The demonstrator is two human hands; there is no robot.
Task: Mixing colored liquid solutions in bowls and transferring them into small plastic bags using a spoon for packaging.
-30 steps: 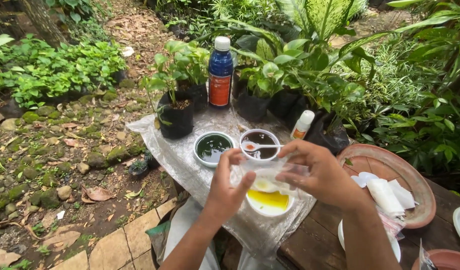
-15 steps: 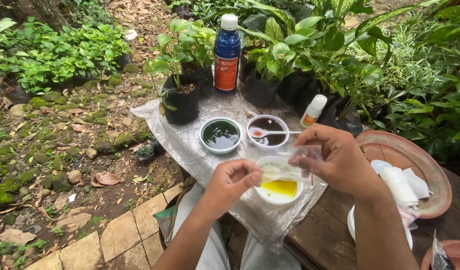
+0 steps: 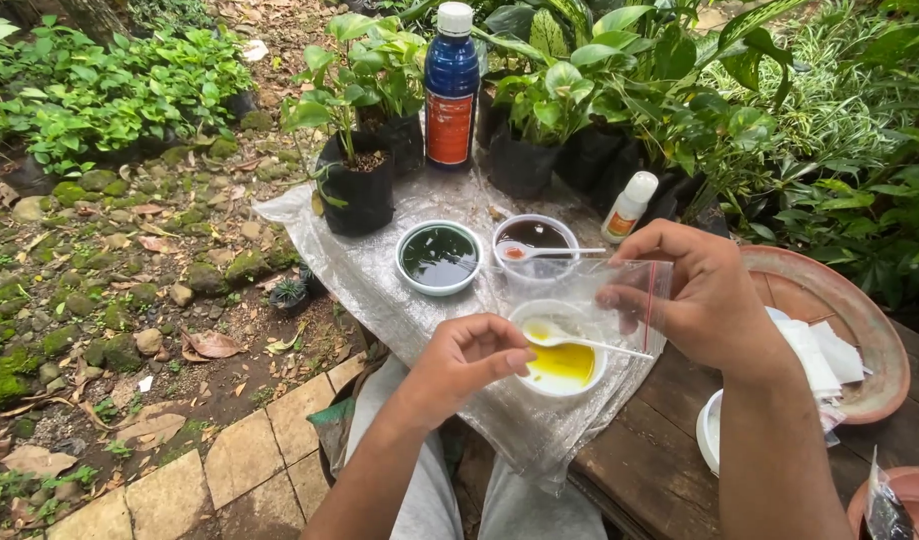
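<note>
Garden table — right hand fingers pinch clear bag; left hand fingers grip white spoon.

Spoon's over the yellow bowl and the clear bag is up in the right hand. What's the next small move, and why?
Probably lift the white spoon toward the clear bag. The left hand holds the spoon over the bowl of yellow liquid, and the right hand holds the bag just above that bowl. Whether the bag's mouth is open is hard to tell.

Clear bag hides right fingertips.
</note>
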